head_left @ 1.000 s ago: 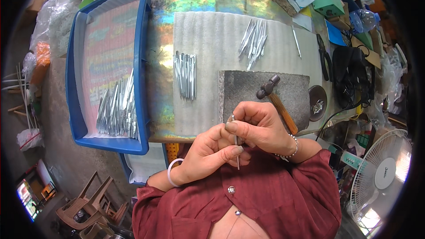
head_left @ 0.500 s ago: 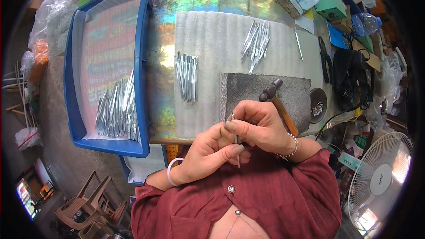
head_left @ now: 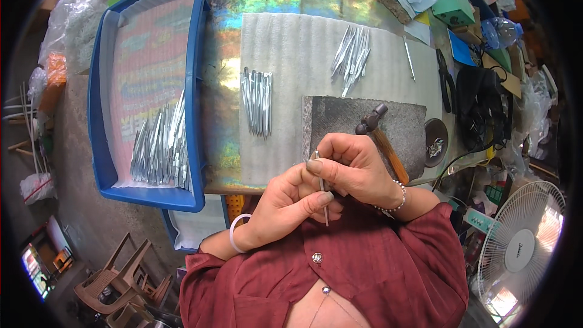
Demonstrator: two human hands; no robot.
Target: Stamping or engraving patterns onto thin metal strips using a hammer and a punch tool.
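Observation:
Just above my lap, near the table's front edge, both hands hold one slim silver metal tool [head_left: 326,216], tweezer-like and nearly upright. My left hand [head_left: 285,203] is closed on its lower part, thumb pressed along it. With thumb and fingertips, my right hand [head_left: 355,164] pinches the upper end. Fingers cover much of the tool. Beyond the hands, a hammer [head_left: 390,155] with a wooden handle rests on a dark, rough block [head_left: 340,124]. Two bunches of similar slim tools, a left one [head_left: 257,103] and a right one [head_left: 351,58], lie on a white foam sheet [head_left: 291,36].
A blue tray [head_left: 197,73] with many slim metal tools stands at the left. Right of the block are a small dark bowl [head_left: 435,130] of shiny bits and black-handled pliers [head_left: 447,82]. One single tool [head_left: 409,58] lies apart. A white fan [head_left: 519,249] stands lower right.
Both hands keep the same grip on the slim tool, with only slight finger movement. The whole view has shifted a little.

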